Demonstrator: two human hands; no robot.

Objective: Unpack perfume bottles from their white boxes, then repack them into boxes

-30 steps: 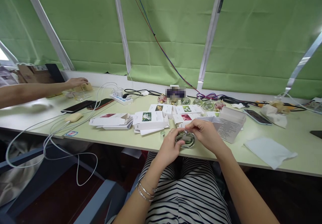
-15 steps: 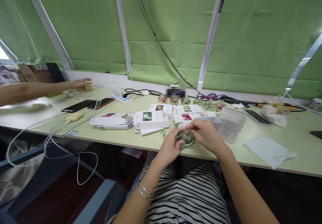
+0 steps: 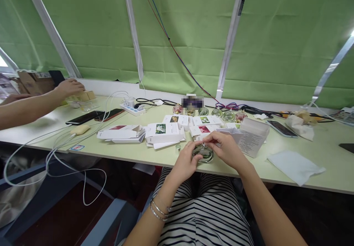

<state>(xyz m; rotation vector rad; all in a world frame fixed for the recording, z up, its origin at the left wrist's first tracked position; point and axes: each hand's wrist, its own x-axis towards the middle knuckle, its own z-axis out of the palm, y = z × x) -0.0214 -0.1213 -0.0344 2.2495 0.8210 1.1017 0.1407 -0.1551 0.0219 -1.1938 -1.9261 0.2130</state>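
A round, clear glass bottle [image 3: 204, 153] with green inside, like a perfume bottle, rests near the table's front edge. My left hand [image 3: 188, 161] is closed around its left side, thumb in front. Over the bottle's top, the fingers of my right hand [image 3: 222, 146] pinch the small silvery neck piece, which they partly hide. Just left of my left hand lies a small green cap [image 3: 178, 147]. White cartons with flower pictures, among them a white-flower carton [image 3: 163, 130], lie beyond my hands. An open white carton [image 3: 253, 137] with printed text stands to the right.
Several similar bottles [image 3: 228, 115] line the back of the table, by dark cables [image 3: 257, 109]. At right are a phone [image 3: 282, 128] and white cloth [image 3: 295, 166]. On the left, another person's hand [image 3: 70, 86] is over a yellow box [image 3: 87, 95], near phones, a power strip [image 3: 132, 108] and white cables.
The other person's hand at left has drawn back leftward, showing more of the yellow box. My hands keep the same hold on the bottle. The view has shifted slightly.
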